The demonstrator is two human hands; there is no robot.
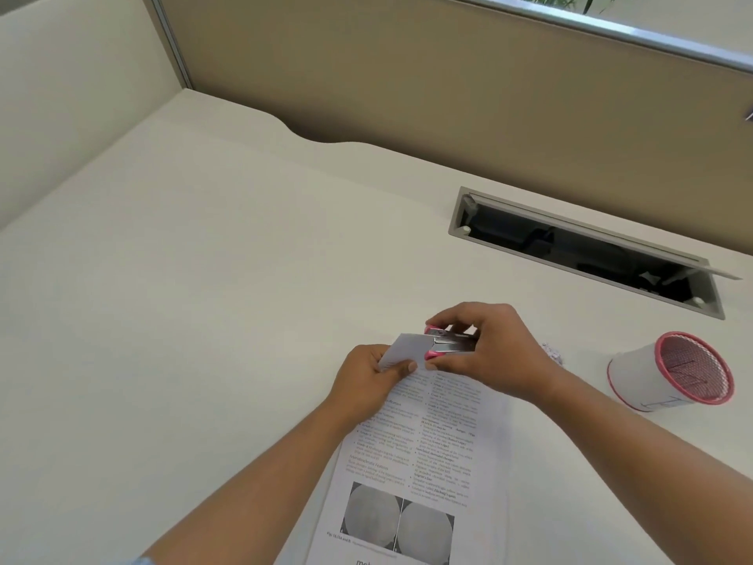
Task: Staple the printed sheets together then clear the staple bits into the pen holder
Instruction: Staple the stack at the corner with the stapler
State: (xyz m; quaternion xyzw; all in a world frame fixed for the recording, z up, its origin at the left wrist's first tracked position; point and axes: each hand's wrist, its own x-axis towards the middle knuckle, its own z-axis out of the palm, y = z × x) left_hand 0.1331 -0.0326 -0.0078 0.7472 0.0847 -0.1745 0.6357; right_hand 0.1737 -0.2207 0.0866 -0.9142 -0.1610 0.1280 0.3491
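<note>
At the right of the desk [203, 320], our pen holder [639, 377] lies tipped over, white with a pink rim and pink mesh inside; its contents we cannot make out. Before us lie the printed sheets [428, 462], text columns above two round grey pictures. Our left hand [366, 381] pinches their raised corner; our right hand [497, 352] grips the pink stapler [448, 343] there.

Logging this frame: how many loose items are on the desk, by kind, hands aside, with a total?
stapler: 1, gripped by the right hand
stack of printed sheets: 1, corner pinched by the left hand; number of sheets cannot be told
pen holder: 1
cluster of small bits: 1
Total: 4
</note>
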